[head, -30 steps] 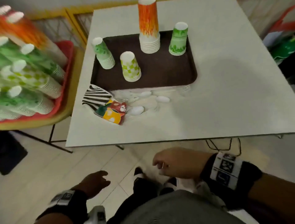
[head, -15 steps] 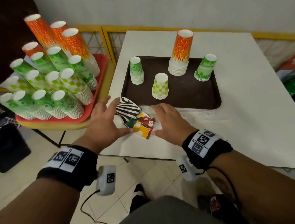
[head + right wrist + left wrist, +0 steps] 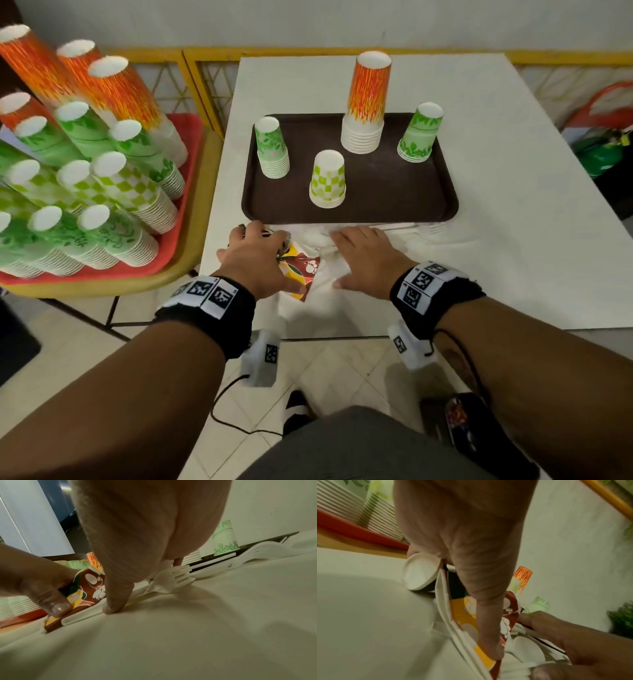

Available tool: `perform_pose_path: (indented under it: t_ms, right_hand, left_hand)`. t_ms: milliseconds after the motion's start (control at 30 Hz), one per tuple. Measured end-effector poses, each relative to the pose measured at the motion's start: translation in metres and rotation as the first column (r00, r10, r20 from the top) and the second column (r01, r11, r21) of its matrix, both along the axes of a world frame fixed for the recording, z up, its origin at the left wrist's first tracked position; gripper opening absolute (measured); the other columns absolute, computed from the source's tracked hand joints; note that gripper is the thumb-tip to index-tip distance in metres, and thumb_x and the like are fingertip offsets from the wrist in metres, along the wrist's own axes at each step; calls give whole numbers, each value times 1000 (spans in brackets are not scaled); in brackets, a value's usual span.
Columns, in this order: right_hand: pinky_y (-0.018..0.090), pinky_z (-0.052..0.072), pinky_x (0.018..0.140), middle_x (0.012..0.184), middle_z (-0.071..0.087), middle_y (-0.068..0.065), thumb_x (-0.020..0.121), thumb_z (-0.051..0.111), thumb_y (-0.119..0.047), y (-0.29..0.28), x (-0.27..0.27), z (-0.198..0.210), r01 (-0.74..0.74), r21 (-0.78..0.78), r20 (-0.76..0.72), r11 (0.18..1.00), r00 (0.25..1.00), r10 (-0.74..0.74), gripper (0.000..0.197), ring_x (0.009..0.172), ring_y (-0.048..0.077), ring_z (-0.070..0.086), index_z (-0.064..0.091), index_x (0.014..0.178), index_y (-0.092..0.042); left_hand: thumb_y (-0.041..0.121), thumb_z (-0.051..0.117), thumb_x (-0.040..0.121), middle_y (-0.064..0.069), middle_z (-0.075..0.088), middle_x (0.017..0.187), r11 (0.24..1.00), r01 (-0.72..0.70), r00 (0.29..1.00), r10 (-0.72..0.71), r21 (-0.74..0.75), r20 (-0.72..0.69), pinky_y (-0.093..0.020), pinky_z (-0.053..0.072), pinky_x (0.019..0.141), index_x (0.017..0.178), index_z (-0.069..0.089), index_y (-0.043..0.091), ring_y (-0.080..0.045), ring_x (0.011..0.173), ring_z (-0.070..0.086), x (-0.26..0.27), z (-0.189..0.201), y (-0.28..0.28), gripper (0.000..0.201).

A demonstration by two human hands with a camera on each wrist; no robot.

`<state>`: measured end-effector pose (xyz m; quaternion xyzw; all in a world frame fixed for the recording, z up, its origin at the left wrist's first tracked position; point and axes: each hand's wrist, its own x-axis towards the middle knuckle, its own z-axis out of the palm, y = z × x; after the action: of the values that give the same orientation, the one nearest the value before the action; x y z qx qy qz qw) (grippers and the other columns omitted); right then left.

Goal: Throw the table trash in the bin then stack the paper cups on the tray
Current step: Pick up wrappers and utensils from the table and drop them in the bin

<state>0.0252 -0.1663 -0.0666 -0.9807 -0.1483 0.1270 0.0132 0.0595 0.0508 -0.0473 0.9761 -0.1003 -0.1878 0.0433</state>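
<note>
A brown tray (image 3: pixel 394 205) on the white table (image 3: pixel 513 240) carries a tall orange cup stack (image 3: pixel 366 102), a green leaf stack (image 3: pixel 419 133), a green flowered stack (image 3: pixel 272 147) and a checkered stack (image 3: pixel 327 180), all upside down. In front of the tray lie crushed cups: a colourful one (image 3: pixel 306 269) (image 3: pixel 462 615) (image 3: pixel 92 586) and a dark one with a white base (image 3: pixel 419 573). My left hand (image 3: pixel 260 257) grips them, thumb (image 3: pixel 488 628) lying on the colourful cup. My right hand (image 3: pixel 363 257) rests flat on white plastic cutlery (image 3: pixel 421 228) (image 3: pixel 173 578), thumb (image 3: pixel 116 601) at a handle.
A red tray (image 3: pixel 186 126) on a yellow stand to the left is packed with leaning cup stacks (image 3: pixel 102 171). A yellow railing (image 3: pixel 205 61) runs behind the table. Green and red items (image 3: pixel 599 154) sit on the floor at the right.
Both hands rose from below the table edge to the trash. The left hand has closed over the crushed cups and the right hand has slid forward onto the cutlery.
</note>
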Motion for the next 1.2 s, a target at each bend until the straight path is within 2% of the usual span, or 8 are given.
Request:
perform_pose_path:
  t_ms: [133, 300, 467, 733, 833, 967, 1133, 1200]
  right_hand:
    - [44, 23, 116, 150, 32, 8, 84, 58, -59, 7, 6, 3, -18, -28, -8, 999, 1000, 17, 87, 138, 28, 31, 25, 152, -14]
    - [40, 37, 104, 130, 45, 6, 81, 59, -46, 15, 9, 9, -72, -47, 56, 996, 996, 75, 65, 117, 26, 45, 44, 136, -15]
    - [35, 41, 99, 126, 47, 7, 86, 57, -27, 26, 9, 6, -50, -14, 74, 999, 996, 51, 48, 113, 24, 47, 46, 130, -12]
    - [34, 41, 95, 120, 49, 7, 79, 61, -25, 30, 11, 1, 14, 43, 96, 999, 995, -18, 44, 106, 23, 46, 46, 119, -12]
    - [34, 39, 100, 124, 49, 6, 79, 62, -20, 30, 12, 0, 28, 101, 58, 994, 998, -34, 48, 111, 24, 47, 45, 123, -13]
    - [36, 37, 106, 134, 47, 8, 84, 60, -18, 35, 15, -1, -16, 77, 27, 997, 1000, 14, 63, 121, 26, 45, 35, 142, -13]
    - [35, 44, 99, 131, 50, 11, 90, 51, -13, 40, 19, 1, -41, -16, 73, 999, 996, 43, 53, 114, 27, 50, 37, 141, -11]
    - [35, 45, 97, 129, 51, 12, 92, 49, -13, 39, 19, 1, -49, -32, 88, 998, 995, 52, 48, 111, 27, 52, 38, 139, -10]
  left_hand:
    - [73, 80, 53, -7, 20, 154, 1000, -14, 999, 15, 21, -40, -57, 39, 108, 143, 37, 44, -36, 139, 25, 7, 0, 0, 104]
    - [58, 87, 59, -10, 7, 160, 997, -78, 989, 75, -21, -127, -47, 37, 111, 138, 45, 35, -42, 137, 34, 13, 2, 0, 92]
    - [45, 90, 63, -9, 24, 153, 986, -103, 992, 91, -132, -90, -43, 45, 106, 122, 56, 27, -37, 126, 48, 11, 1, 1, 71]
    - [37, 91, 65, -8, 41, 139, 962, -122, 991, 103, -245, -90, -41, 48, 103, 130, 55, 17, -30, 116, 57, 6, 3, 6, 77]
    - [34, 90, 67, -8, 45, 138, 958, -121, 990, 98, -260, -100, -37, 48, 99, 130, 55, 16, -29, 113, 59, 8, 5, 7, 74]
    - [31, 89, 71, -8, 51, 135, 948, -110, 991, 84, -298, -100, -33, 46, 97, 130, 54, 17, -26, 111, 60, 10, 7, 7, 70]
    - [28, 88, 72, -9, 55, 128, 922, -140, 989, 110, -360, -103, -28, 44, 85, 125, 55, 18, -18, 95, 53, 13, 7, 10, 63]
    - [28, 87, 74, -8, 56, 124, 910, -154, 986, 116, -385, -121, -28, 47, 75, 120, 54, 19, -19, 92, 55, 13, 9, 13, 58]
